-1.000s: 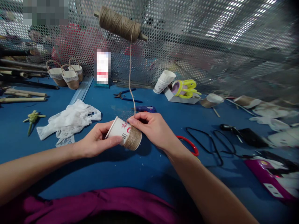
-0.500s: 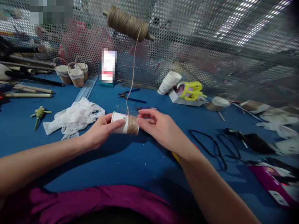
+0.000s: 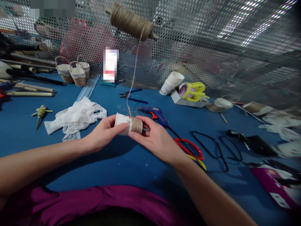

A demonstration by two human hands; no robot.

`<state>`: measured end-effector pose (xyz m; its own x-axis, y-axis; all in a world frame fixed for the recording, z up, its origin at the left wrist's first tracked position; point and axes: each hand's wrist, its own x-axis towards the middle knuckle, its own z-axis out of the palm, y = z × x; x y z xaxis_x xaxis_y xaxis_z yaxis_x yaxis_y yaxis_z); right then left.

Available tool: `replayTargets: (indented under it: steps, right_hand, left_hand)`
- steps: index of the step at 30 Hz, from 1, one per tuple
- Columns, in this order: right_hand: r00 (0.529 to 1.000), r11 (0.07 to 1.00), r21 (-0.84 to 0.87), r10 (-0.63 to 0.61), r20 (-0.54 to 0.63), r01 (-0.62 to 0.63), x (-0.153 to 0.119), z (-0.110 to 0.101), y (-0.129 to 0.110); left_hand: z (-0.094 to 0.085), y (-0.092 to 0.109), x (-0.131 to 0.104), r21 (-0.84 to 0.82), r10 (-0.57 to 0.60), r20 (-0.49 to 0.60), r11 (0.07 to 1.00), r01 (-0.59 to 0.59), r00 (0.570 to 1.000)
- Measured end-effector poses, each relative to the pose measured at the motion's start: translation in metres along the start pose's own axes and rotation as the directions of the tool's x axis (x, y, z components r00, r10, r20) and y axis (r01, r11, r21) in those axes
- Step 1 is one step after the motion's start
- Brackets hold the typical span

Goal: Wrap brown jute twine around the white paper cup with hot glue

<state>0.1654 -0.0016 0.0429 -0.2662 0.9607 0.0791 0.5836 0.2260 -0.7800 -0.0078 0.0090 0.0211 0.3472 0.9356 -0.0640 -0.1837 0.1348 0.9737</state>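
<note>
A white paper cup [image 3: 122, 120] lies sideways between my hands, its rim toward the left. Brown twine [image 3: 136, 125] is wound around its base half. My left hand [image 3: 108, 129] grips the rim end, thumb along the near side. Around the twine-wrapped end my right hand [image 3: 150, 133] is closed, thumb below and fingers over the top. A taut-looking strand of twine [image 3: 134, 70] runs from the cup up to a large twine spool [image 3: 130, 22] on the mesh wall. Just behind my right hand lies a blue glue gun [image 3: 154, 113].
White lace [image 3: 77, 116] lies to the left, near twine-covered baskets [image 3: 78, 78]. Pliers [image 3: 135, 95] and a phone [image 3: 109, 66] are behind. Stacked paper cups [image 3: 171, 83] stand back right beside yellow pipe cleaners [image 3: 192, 91]. Black cable [image 3: 211, 147] loops at right.
My right hand has moved from the cup's base to grip around its twine-wrapped end. The cup has turned slightly, and the glue gun and a red loop now show.
</note>
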Motion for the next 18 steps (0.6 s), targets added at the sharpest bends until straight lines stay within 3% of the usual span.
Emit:
replayTargets:
  steps: [5, 12, 18]
  right_hand:
    - [0.998, 0.999, -0.005, 0.041, 0.056, -0.041, 0.0009, -0.0039, -0.0025]
    - [1.000, 0.999, -0.036, 0.026, -0.011, -0.026, 0.0005, -0.0011, -0.0051]
    - [0.999, 0.999, 0.050, -0.017, -0.039, 0.018, -0.0033, 0.0012, -0.0036]
  left_hand:
    - [0.0002, 0.0003, 0.0013, 0.027, -0.009, 0.007, 1.000, 0.008, 1.000]
    - [0.0026, 0.0042, -0.0018, 0.135, 0.047, 0.013, 0.990, -0.048, 0.999]
    - [-0.0007, 0.0038, -0.0003, 0.073, 0.093, 0.072, 0.992, -0.099, 0.993]
